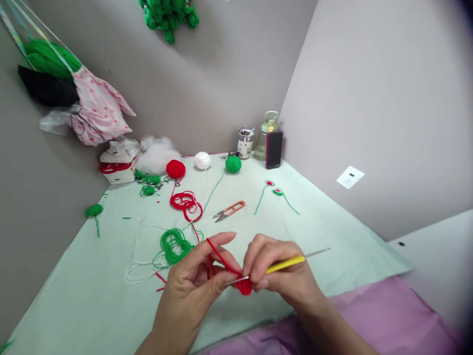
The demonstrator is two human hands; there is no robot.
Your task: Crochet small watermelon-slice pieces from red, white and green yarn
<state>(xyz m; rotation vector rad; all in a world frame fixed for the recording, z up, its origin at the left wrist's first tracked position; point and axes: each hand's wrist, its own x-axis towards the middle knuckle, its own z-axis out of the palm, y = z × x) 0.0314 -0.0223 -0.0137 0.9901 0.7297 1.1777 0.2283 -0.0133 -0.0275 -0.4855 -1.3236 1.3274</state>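
Note:
My right hand (276, 264) is closed around a crochet hook (286, 265) with a yellow grip; its metal tip passes through a small red crocheted piece (244, 287). Thumb and fingers of my left hand (201, 276) pinch that piece from the other side. A strand of red yarn (222, 257) runs over my raised left index finger to the work. Behind the hands, the same red yarn trails to loose loops (185, 201) and a red ball (175, 169). Part of the red piece is hidden by my fingers.
Orange-handled thread snips (229, 211) lie beyond my hands. Loose green yarn (175, 246) is left. White (202, 160) and green (233, 164) balls, a pen cup (245, 144), a bottle (260, 143) and a phone (274, 150) stand at the back. Small crocheted pieces (277, 192) lie right.

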